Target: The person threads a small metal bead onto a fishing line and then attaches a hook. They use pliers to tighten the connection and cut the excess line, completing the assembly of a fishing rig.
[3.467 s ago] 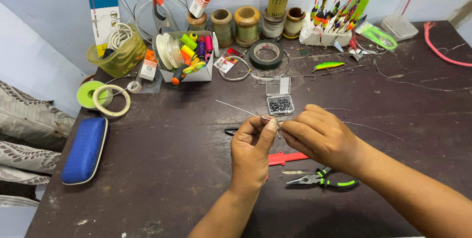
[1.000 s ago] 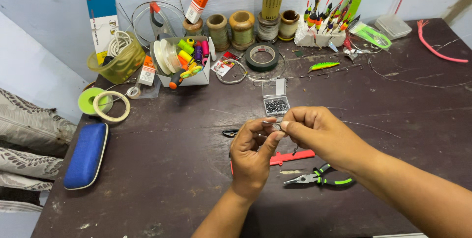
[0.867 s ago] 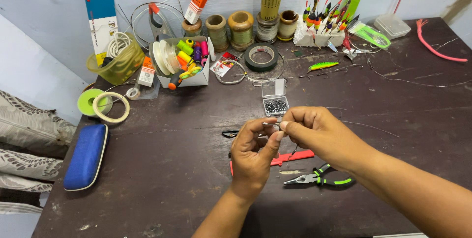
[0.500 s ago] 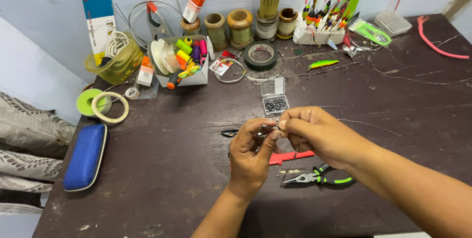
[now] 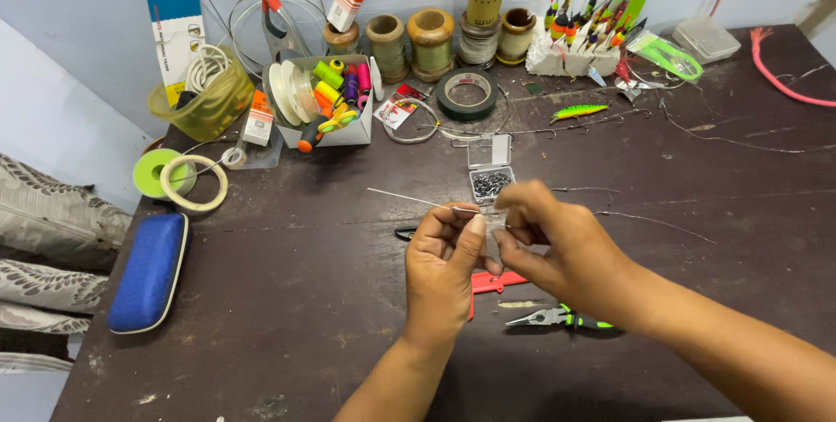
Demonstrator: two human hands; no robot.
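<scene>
Now both hands, left hand and right hand, are pinching a thin stiff silver wire; it may slip if the fingers loosen, and prick the skin.

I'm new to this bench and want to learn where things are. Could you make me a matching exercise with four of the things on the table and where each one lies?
Things:
1. blue case
2. pliers
3. small clear box
4. roll of dark tape

Places:
A. just beyond the two hands, lid open
B. at the table's left edge
C. near the back, in front of the row of thread spools
D. under the right forearm, on the near side of the hands

Pairs: 1-B, 2-D, 3-A, 4-C
</scene>
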